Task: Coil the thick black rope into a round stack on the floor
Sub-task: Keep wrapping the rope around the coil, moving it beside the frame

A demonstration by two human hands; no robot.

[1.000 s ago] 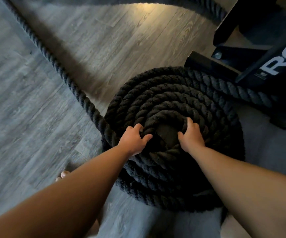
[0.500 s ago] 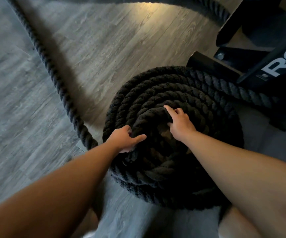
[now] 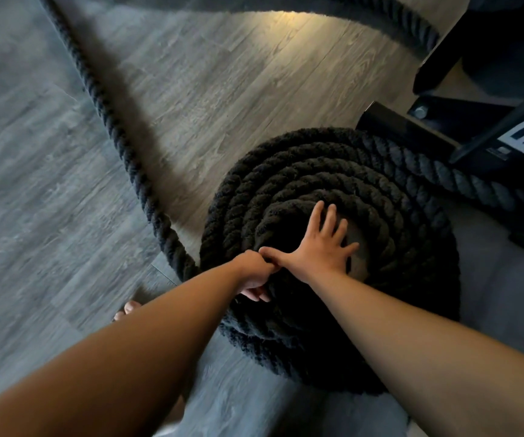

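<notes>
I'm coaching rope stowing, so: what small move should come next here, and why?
Probably pull the next length in with the left hand and lay it around the coil. That hand grips the rope at the coil's near-left edge, the right hand presses flat on top with spread fingers, and a long stretch of rope runs loose across the floor.

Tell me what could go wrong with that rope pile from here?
The stack is several turns high; it might slump once the flat right hand lets go. The left hand grips a turn at the near edge, so a hard pull could drag layers off centre. The loose rope runs close to bare toes and might catch them.
</notes>
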